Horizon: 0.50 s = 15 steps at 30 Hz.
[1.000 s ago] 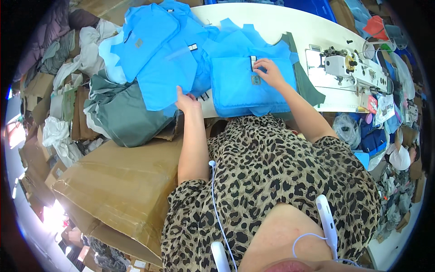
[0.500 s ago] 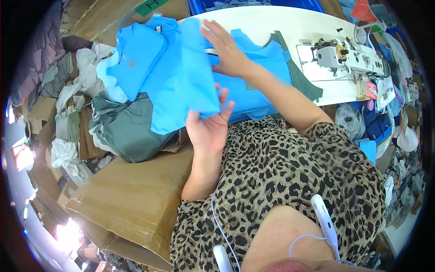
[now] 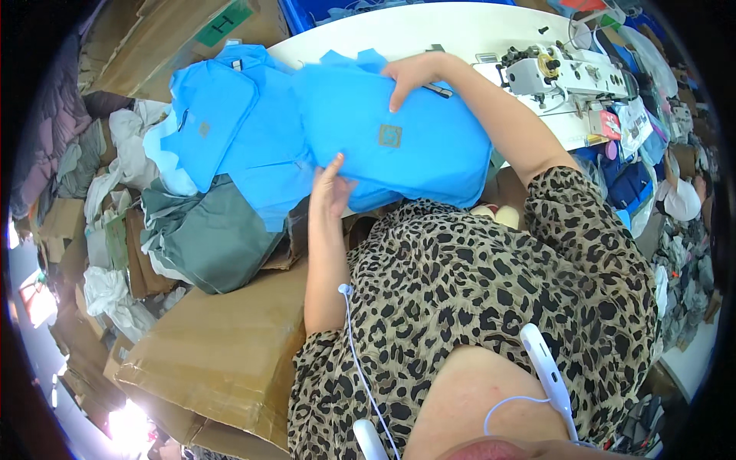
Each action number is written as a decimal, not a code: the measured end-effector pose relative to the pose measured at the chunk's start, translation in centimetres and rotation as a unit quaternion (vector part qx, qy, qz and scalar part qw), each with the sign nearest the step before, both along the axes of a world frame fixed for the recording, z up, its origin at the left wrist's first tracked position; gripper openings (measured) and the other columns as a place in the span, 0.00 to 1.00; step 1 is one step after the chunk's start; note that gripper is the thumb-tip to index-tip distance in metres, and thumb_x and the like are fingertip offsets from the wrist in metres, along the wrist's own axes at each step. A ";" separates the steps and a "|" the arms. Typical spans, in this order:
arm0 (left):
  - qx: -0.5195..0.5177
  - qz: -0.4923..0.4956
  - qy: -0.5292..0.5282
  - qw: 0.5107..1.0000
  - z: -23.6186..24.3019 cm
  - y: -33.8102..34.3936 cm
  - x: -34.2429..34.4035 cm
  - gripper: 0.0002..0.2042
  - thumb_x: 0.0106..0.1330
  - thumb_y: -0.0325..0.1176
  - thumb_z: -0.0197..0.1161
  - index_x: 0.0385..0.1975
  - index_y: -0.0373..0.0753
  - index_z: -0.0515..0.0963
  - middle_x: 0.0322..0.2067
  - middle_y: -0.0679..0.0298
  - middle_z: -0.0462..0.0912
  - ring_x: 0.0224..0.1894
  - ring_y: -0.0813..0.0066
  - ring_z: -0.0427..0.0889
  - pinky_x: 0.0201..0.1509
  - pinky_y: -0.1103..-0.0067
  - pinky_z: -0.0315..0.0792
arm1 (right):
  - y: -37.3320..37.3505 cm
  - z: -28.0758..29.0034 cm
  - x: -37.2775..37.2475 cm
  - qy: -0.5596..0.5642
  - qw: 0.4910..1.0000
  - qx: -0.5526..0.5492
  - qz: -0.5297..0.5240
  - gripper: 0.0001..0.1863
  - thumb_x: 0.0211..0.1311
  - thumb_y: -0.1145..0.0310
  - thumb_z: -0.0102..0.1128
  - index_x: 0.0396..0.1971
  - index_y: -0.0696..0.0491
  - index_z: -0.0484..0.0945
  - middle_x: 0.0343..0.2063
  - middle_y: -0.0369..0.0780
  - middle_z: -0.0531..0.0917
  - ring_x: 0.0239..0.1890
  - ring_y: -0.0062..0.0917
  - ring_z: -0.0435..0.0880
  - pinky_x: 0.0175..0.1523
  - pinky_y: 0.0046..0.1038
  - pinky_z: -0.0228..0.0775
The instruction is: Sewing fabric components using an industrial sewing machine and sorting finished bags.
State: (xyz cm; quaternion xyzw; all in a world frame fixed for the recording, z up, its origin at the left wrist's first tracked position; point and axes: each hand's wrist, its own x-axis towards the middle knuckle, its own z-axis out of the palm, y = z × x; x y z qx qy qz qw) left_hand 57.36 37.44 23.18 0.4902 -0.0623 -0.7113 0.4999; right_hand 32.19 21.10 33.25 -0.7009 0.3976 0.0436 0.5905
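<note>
Right hand (image 3: 418, 73) at the upper edge of a bright-blue, padded, round-cornered fabric piece (image 3: 437, 165): thumb flat on the front face, fingers bent over the edge, so the grip reads as clamped on the cloth there. Left hand (image 3: 331, 193) at the piece's lower-left edge, thumb against it; fingers partly hidden, cannot tell whether they pinch or merely support. The piece lies before the person's torso, over the near side of a curved white tabletop (image 3: 368, 29). A small square brownish patch (image 3: 389, 136) faces up between the hands; a short black strip (image 3: 438, 90) shows just beside the right hand. Judgement on handling: keep both edges evenly supported, thumbs off the patch, layers smoothed so none creases or slips. A second bright-blue fabric piece (image 3: 203, 126) adjoins at left; check its cloth does not drag along. Dark-green crumpled fabric (image 3: 215, 238) lies below that; white sewing machine (image 3: 563, 75) stands at right.
</note>
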 end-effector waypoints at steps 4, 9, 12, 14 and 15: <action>0.020 0.079 0.017 0.997 -4.6 0.6 -1.6 0.26 0.61 0.21 0.62 0.60 0.41 0.65 0.57 0.59 0.72 0.55 0.58 0.75 0.56 0.55 0.74 | -0.2 -6.4 -2.3 0.143 0.963 -0.210 -0.095 0.25 0.48 0.69 0.69 0.49 0.56 0.76 0.39 0.42 0.83 0.39 0.29 0.82 0.46 0.29 0.76; 0.033 0.112 -0.056 0.992 -6.0 1.4 -2.2 0.26 0.63 0.19 0.60 0.61 0.44 0.64 0.59 0.60 0.70 0.57 0.59 0.73 0.54 0.56 0.75 | 2.3 -10.4 -4.2 0.081 0.955 -0.206 -0.199 0.20 0.50 0.73 0.65 0.46 0.53 0.76 0.39 0.41 0.82 0.43 0.29 0.81 0.45 0.31 0.77; 0.032 0.118 -0.065 0.990 -6.4 1.9 -2.7 0.26 0.63 0.19 0.58 0.61 0.46 0.64 0.60 0.60 0.69 0.58 0.60 0.72 0.54 0.56 0.76 | 4.3 -11.0 -3.7 0.033 0.912 -0.286 -0.293 0.16 0.50 0.73 0.64 0.42 0.53 0.78 0.37 0.40 0.82 0.42 0.28 0.82 0.43 0.30 0.76; 0.030 0.125 -0.062 0.990 -6.4 2.2 -3.0 0.26 0.64 0.19 0.58 0.62 0.47 0.64 0.60 0.60 0.68 0.58 0.60 0.72 0.53 0.56 0.75 | 6.0 -9.9 -1.7 0.005 0.892 -0.263 -0.368 0.14 0.51 0.73 0.64 0.39 0.53 0.79 0.36 0.40 0.82 0.40 0.28 0.82 0.42 0.30 0.76; 0.044 0.116 -0.083 0.989 -6.0 2.3 -3.3 0.27 0.64 0.19 0.58 0.62 0.47 0.62 0.60 0.61 0.68 0.59 0.59 0.72 0.54 0.57 0.75 | 7.2 -9.5 -0.7 -0.013 0.896 -0.304 -0.325 0.11 0.51 0.72 0.65 0.37 0.53 0.79 0.34 0.39 0.82 0.39 0.30 0.82 0.41 0.30 0.76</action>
